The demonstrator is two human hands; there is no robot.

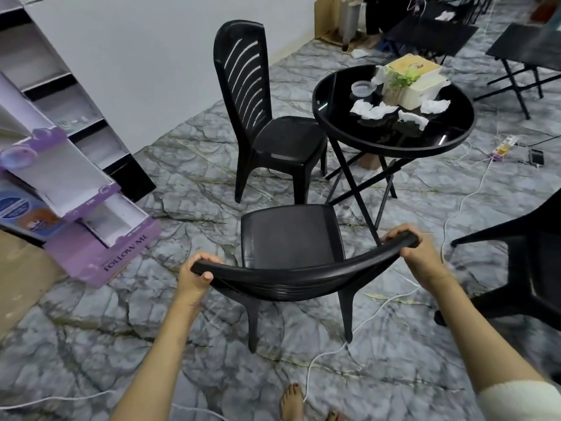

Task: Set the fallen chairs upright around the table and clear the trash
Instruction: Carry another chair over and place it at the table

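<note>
A black plastic chair (291,235) stands upright just in front of me, facing the round black glass table (449,141). My left hand (197,275) grips the left end of its top rail and my right hand (416,253) grips the right end. A second black chair (267,117) stands upright at the table's left side. A third black chair (528,262) lies on its side at the right edge. On the table lie several crumpled white tissues (376,110), a clear plastic lid (362,88) and stacked cream boxes (422,83) with a small green plant.
A purple and white cardboard display stand (100,238) leans at the left. White cables (464,205) run over the marble floor to a power strip (504,147) and a phone (536,157). More black folding tables (528,50) stand at the back right. My bare foot (293,402) is below.
</note>
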